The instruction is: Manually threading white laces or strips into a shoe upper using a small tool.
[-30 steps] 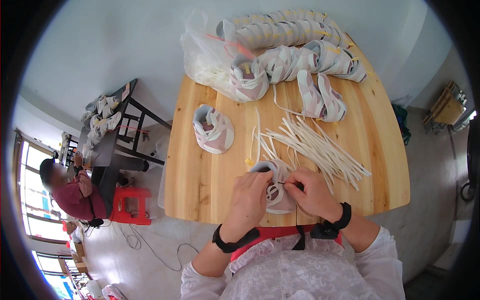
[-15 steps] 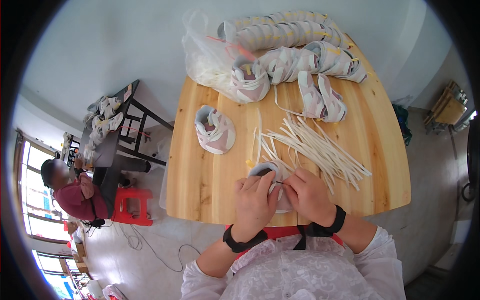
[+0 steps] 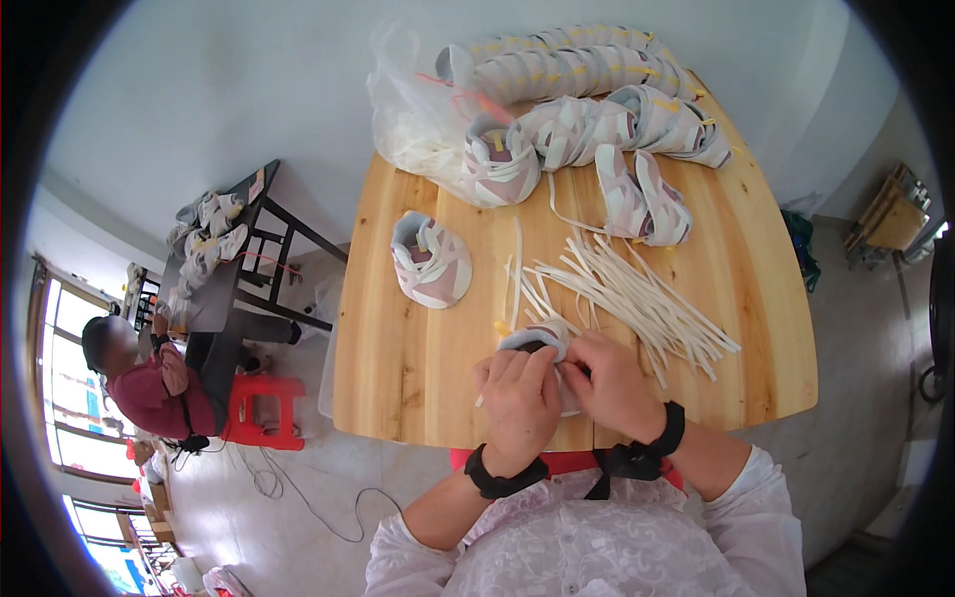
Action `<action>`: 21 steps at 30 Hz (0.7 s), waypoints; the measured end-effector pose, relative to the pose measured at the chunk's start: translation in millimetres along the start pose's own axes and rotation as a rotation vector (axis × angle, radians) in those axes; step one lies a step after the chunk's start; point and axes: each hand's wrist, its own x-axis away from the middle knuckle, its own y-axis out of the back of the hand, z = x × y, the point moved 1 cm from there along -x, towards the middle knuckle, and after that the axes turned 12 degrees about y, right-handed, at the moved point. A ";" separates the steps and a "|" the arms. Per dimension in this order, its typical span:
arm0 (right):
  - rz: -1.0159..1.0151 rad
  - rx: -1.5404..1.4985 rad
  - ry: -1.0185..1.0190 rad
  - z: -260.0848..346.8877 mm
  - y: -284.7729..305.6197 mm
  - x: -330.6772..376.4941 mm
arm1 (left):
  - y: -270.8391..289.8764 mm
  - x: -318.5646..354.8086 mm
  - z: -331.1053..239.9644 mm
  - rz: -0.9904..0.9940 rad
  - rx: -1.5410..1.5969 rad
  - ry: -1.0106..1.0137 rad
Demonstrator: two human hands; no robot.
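At the near edge of the table, a grey and pink shoe upper with a yellow tab stands between my hands. My left hand is closed on its left side, the fingers bent over the collar opening. Against its right side, my right hand is curled with thumb and fingers together; a dark bit shows beneath them, too hidden to name. Most of the upper's front is covered by my hands. Just beyond lies a loose pile of flat white laces. A laced upper stands to the left.
Nested rows of uppers line the table's far side, beside a clear plastic bag. Two uppers lie right of centre. At the left, a person sits on a red stool by a dark table.
My right hand has turned and curled in closer against the upper; the thin dark thing between my fingers is now mostly hidden. My left hand has shifted slightly to the right.
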 end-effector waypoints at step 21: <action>-0.040 -0.079 -0.005 10.1 13.3 4.8 | 42.3 -26.1 20.0 0.324 0.176 -0.087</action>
